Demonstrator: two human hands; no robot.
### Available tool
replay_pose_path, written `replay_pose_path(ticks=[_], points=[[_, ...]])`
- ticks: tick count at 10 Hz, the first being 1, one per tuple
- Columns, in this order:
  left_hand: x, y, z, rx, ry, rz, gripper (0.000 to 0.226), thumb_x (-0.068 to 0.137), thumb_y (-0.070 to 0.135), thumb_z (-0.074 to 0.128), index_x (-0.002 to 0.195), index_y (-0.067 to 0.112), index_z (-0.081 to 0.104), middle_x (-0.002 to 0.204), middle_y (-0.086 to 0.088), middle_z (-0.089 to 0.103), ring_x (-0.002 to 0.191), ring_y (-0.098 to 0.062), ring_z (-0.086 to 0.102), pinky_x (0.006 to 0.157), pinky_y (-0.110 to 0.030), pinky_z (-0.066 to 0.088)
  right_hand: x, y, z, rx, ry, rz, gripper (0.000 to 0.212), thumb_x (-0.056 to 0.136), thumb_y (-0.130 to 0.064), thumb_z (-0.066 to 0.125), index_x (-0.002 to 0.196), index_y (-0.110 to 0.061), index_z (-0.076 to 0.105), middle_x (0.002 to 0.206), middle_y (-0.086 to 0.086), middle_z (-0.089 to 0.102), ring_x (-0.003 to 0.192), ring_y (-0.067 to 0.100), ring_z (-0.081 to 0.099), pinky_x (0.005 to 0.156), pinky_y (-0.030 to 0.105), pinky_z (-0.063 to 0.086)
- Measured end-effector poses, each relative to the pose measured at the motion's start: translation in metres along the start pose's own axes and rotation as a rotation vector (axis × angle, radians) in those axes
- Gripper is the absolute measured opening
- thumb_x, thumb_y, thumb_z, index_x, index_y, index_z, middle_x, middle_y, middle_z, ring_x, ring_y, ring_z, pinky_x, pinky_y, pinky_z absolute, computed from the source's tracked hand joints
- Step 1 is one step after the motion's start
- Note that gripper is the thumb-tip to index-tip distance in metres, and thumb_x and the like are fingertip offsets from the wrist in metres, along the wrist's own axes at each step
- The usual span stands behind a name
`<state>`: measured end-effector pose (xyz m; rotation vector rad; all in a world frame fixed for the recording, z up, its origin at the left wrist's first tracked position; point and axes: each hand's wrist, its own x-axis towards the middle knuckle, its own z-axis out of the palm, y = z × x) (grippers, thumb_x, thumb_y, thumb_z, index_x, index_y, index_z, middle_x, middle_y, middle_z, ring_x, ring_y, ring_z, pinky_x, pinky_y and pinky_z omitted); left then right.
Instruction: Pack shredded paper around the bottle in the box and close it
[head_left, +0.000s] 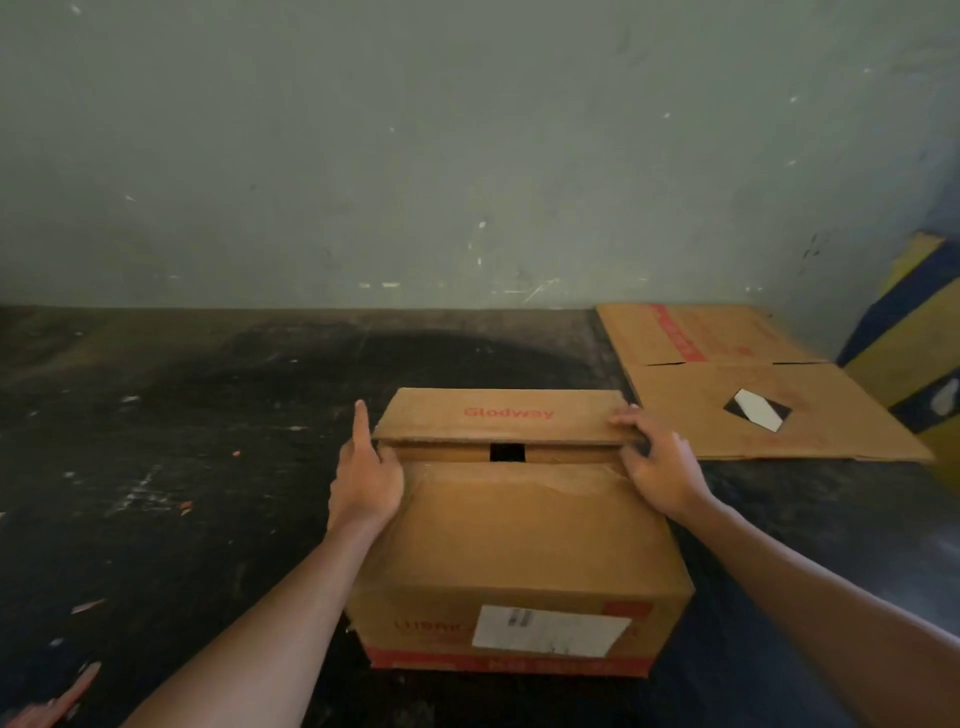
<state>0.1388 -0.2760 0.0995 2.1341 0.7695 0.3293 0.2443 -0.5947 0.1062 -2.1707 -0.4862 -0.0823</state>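
The box (519, 540) was found standing on a dark, stained floor (182, 415), close to a pale wall (467, 130). The near flap (519, 499) had been folded down over the top; the far flap (501, 415), printed "Glodway" in red, was nearly level, with a narrow dark gap (507, 452) left between the two.

The left hand (366, 478) was laid flat against the box's left upper edge, fingers spread and extended, nothing pinched — judged to be steadying the side and keeping the side flap tucked in. The right hand (657, 467) was placed at the right end of the far flap, fingers curled over its edge and pressing it down; whether the thumb was under the flap could not be told.

The bottle and the shredded paper were not visible — presumed inside, beneath the flaps. Packing was judged done; closing was the step in hand, almost complete.

A flattened carton (753, 389) was noted on the floor to the right, well apart from the box, with a yellow-and-blue carton (914, 332) against the wall beyond it.
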Motion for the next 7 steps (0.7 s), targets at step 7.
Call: replay_pose_path(ticks=[7], points=[[-0.055,0.0,-0.011,0.233,0.012,0.244,0.041,0.096,0.037,0.055,0.136,0.038,0.048,0.148,0.003,0.045,0.139,-0.025,0.039,0.116,-0.05,0.03,-0.057,-0.068,0.04,-0.605,-0.098,-0.114,0.04,0.095,-0.042,0.047,0.135,-0.035,0.047,0.146,-0.011,0.042,0.141,0.013,0.03,0.121,0.047,0.017]])
